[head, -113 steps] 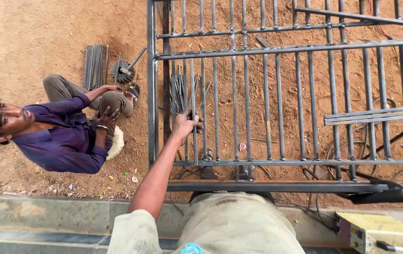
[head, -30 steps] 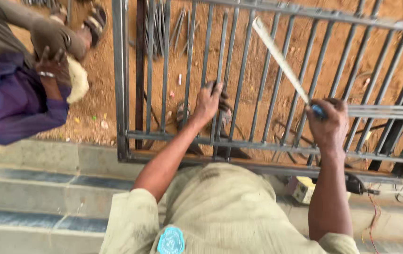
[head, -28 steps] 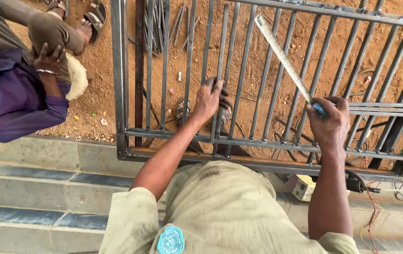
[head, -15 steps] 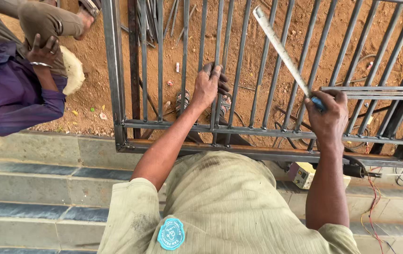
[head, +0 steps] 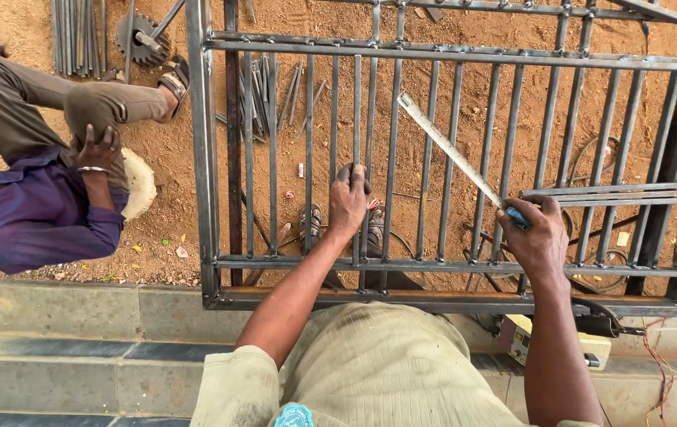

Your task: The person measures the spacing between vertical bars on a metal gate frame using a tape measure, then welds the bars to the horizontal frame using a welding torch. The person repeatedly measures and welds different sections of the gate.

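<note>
1. Head view, looking straight down: the metal gate frame (head: 449, 273) fills most of what I see, lying flat over red dirt with its upright bars running away from me and its near rail just beyond my knees.
2. A seated person (head: 34, 198) in a purple shirt and brown trousers is at the far left, outside the frame, one hand resting on a knee.
3. My left hand (head: 348, 202) is out near the middle of the frame, fingers curled over one bar, the thumb against its side; it is closed on that bar and nothing else.
4. My right hand (head: 540, 237) is to the right, closed in a fist around the case of a tape measure (head: 453, 154), whose pale blade runs far and left across several bars.
5. A bundle of cut steel rods (head: 77, 35) lies at the far left on the dirt, with a toothed cutting disc (head: 139, 38) just beside it.
6. A small yellow box (head: 524, 336) with wires sits near my right arm, under the frame's near rail.
</note>
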